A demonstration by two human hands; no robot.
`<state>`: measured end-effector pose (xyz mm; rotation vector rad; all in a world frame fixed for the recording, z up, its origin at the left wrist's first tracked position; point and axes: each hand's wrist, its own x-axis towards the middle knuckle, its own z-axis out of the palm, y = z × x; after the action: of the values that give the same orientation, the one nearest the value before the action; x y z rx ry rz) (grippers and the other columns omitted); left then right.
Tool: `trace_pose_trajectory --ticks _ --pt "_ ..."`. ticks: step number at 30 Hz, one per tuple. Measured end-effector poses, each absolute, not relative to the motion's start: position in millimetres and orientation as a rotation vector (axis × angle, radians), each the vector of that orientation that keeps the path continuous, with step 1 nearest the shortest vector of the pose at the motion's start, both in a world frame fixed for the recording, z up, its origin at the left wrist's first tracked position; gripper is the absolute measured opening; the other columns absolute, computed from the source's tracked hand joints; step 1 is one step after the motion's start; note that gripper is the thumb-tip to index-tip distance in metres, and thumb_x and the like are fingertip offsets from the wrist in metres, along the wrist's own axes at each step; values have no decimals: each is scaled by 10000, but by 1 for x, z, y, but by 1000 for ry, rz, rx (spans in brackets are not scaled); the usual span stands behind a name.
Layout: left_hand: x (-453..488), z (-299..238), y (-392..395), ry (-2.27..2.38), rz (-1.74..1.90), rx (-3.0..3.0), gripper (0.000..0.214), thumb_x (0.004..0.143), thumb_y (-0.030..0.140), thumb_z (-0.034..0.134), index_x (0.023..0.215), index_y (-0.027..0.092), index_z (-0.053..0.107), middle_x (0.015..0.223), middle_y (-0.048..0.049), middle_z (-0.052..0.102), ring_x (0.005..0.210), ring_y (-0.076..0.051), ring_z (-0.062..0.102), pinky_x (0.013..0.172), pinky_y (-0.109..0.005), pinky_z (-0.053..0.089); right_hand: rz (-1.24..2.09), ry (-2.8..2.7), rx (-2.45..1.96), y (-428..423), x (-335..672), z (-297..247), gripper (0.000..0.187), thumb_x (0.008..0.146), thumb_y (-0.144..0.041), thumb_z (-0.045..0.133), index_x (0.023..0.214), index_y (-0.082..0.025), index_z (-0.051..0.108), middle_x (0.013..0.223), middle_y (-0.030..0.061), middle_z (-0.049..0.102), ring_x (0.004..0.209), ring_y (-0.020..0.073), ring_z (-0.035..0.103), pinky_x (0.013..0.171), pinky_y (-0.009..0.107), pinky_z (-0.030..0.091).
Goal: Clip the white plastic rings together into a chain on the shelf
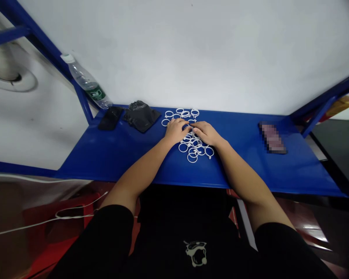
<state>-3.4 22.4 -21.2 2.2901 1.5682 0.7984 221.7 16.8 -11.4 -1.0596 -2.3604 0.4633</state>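
Several white plastic rings [193, 149] lie in a loose heap on the blue table [110, 155], with a few more rings [182, 114] near the wall. My left hand [176, 131] rests on the heap's left side, fingers curled and pinched toward the middle. My right hand [207, 133] lies on the heap's right side, fingertips meeting the left hand's. Both seem to pinch a white ring between them; the fingers hide just what is held.
A black pouch [141, 115] and a dark flat object [110, 118] lie at the back left. A plastic water bottle [87, 82] leans on the blue frame post. A blurred flat object [272, 138] lies at the right. White wall behind.
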Motion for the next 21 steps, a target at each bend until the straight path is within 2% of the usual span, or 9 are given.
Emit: trace_pose_trajectory --ticks 5,9,15,19,21 --pt "-3 -14 18 1556 598 2352 273 1091 429 700 1301 337 850 1546 -47 722 1464 -379 563 1201 -591 441 544 -2344 -1000 10 218 -10 783 1128 -789 293 1444 -250 763 1412 137 801 1326 343 739 1218 592 505" --pt "-2 -13 19 1558 593 2337 317 1088 452 712 1340 307 836 1522 -64 735 1446 -365 577 1224 -571 433 497 -2280 -1023 8 218 -12 748 1135 -760 319 1403 -236 782 1380 141 814 1288 339 754 1151 555 570" --pt "-4 -19 27 1455 974 2295 350 942 401 920 1251 255 843 1426 -106 780 1353 -361 671 1173 -571 508 294 -2040 -1253 13 227 -16 581 1132 -640 450 1405 -241 771 1312 143 833 1215 352 766 1103 591 600" --pt "-4 -20 26 1316 1168 2320 255 952 348 915 1183 272 837 1346 -80 818 1296 -309 727 1196 -561 519 286 -1988 -1228 10 226 -15 488 1128 -542 500 1435 -258 753 1274 123 843 1167 330 778 1068 574 622" --pt "-3 -20 25 1280 1176 2339 234 957 329 910 1170 270 834 1335 -76 825 1288 -296 739 1204 -557 522 284 -1997 -1201 7 223 -13 436 1124 -499 520 1391 -266 775 1277 113 846 1164 320 782 1064 558 627"
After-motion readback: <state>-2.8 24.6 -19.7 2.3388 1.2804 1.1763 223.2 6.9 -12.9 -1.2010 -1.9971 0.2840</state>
